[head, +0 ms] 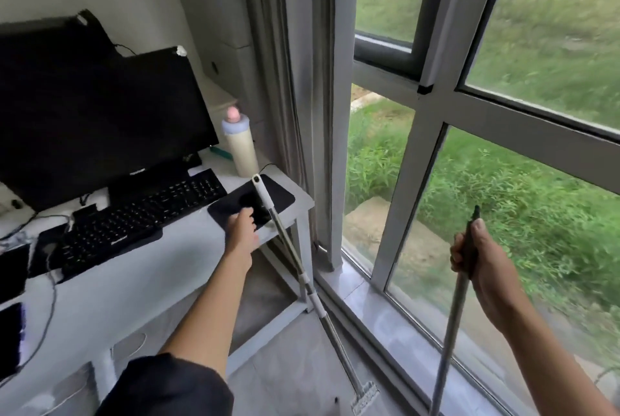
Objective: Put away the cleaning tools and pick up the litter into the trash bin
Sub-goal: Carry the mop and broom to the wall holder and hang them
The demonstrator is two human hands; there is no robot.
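Note:
A silver mop pole (295,258) with a white top leans against the right end of the white desk (188,268); its flat head (365,397) rests on the floor by the window. My left hand (243,229) is stretched out just left of the pole's upper part, over the black mouse pad (278,195), with fingers loosely curled and nothing in them. My right hand (476,258) grips the dark top of a second grey pole (448,341), which runs down out of view at the bottom edge. That pole's lower end is hidden.
On the desk stand two dark monitors (100,120), a black keyboard (141,214) and a cream bottle (240,143) with a pink cap. A grey curtain (285,80) hangs at the desk's far corner. A large window (469,133) and its low sill (385,318) run along the right.

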